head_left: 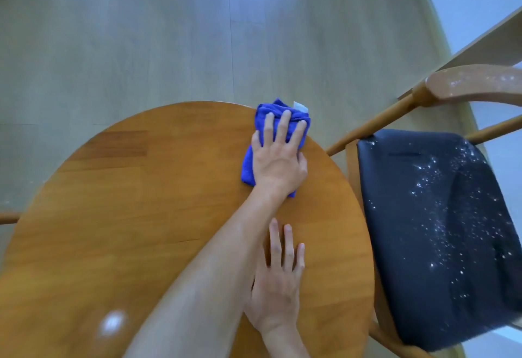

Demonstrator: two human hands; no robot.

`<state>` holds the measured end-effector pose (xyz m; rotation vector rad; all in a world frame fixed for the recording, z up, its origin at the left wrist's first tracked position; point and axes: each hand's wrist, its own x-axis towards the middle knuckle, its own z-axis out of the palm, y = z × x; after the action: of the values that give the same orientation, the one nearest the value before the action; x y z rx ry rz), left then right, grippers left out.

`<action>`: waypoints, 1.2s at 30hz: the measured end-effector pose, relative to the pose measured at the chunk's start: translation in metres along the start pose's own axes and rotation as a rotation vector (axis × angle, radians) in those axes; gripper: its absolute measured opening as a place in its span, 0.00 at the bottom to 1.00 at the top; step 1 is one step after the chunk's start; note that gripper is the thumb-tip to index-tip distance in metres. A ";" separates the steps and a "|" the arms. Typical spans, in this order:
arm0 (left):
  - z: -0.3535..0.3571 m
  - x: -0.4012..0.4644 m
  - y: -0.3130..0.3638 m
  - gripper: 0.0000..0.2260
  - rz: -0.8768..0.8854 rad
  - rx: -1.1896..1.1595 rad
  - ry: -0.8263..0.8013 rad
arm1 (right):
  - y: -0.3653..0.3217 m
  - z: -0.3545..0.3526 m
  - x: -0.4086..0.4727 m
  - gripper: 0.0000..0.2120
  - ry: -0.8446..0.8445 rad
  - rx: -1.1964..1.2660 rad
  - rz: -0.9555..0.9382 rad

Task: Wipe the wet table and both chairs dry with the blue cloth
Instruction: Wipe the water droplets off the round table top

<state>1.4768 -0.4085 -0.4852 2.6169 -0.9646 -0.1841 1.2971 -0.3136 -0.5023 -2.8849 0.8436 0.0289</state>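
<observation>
Our left hand (278, 157) pressed the folded blue cloth (271, 131) flat-fingered on the round wooden table's (141, 202) far right edge; our right hand (278, 281) lay flat nearby, holding nothing, the pale plank floor (141, 32) perhaps glossy.

Head view, steeply downward, close over round table (141, 216)

Left hand (278, 157) presses blue cloth (271, 137) on table (141, 202); wet chair (440, 230) beside.
</observation>
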 end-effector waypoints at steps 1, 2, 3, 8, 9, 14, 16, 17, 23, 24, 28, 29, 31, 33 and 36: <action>0.005 -0.006 0.014 0.26 0.111 -0.003 -0.042 | 0.001 0.001 -0.001 0.28 -0.013 -0.019 -0.009; 0.007 -0.011 0.017 0.26 0.203 -0.004 -0.069 | 0.001 0.001 -0.002 0.27 -0.013 -0.025 -0.011; 0.006 -0.012 0.011 0.25 0.259 -0.007 -0.078 | 0.001 0.000 -0.002 0.26 0.002 -0.010 -0.004; -0.032 -0.023 -0.092 0.24 0.095 -0.002 0.029 | 0.000 -0.001 0.002 0.27 0.065 0.042 0.012; -0.044 -0.033 -0.121 0.24 0.040 -0.003 0.063 | -0.001 0.000 0.002 0.28 0.065 0.040 0.015; -0.099 -0.130 -0.246 0.25 -0.370 0.020 0.191 | -0.002 0.003 0.000 0.28 0.084 0.041 0.029; -0.110 -0.176 -0.268 0.26 -0.542 0.018 0.224 | -0.004 0.003 0.001 0.28 0.084 0.048 0.031; -0.111 -0.192 -0.271 0.26 -0.601 0.020 0.247 | -0.004 0.002 0.000 0.28 0.082 0.048 0.033; -0.091 -0.178 -0.206 0.26 -0.695 0.047 0.270 | -0.006 0.005 -0.001 0.28 0.091 0.020 0.031; -0.082 -0.165 -0.185 0.26 -0.633 0.035 0.255 | -0.005 0.005 -0.001 0.28 0.096 0.018 0.029; -0.044 -0.113 -0.084 0.26 -0.301 -0.020 0.179 | -0.002 0.008 0.001 0.27 0.157 0.006 0.015; -0.036 -0.106 -0.066 0.26 -0.204 -0.026 0.143 | -0.001 0.009 0.001 0.26 0.169 0.009 0.012; -0.031 -0.099 -0.061 0.25 -0.025 -0.019 0.068 | -0.002 0.011 0.000 0.26 0.181 0.010 0.011; -0.037 -0.104 -0.087 0.24 0.082 -0.035 0.068 | -0.001 0.010 0.000 0.26 0.180 0.005 0.017; -0.064 -0.132 -0.151 0.24 -0.018 -0.044 0.135 | -0.003 0.007 0.000 0.27 0.162 0.016 0.022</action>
<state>1.4829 -0.1979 -0.4798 2.5620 -0.8812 -0.0316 1.2987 -0.3105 -0.5092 -2.8935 0.8976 -0.2111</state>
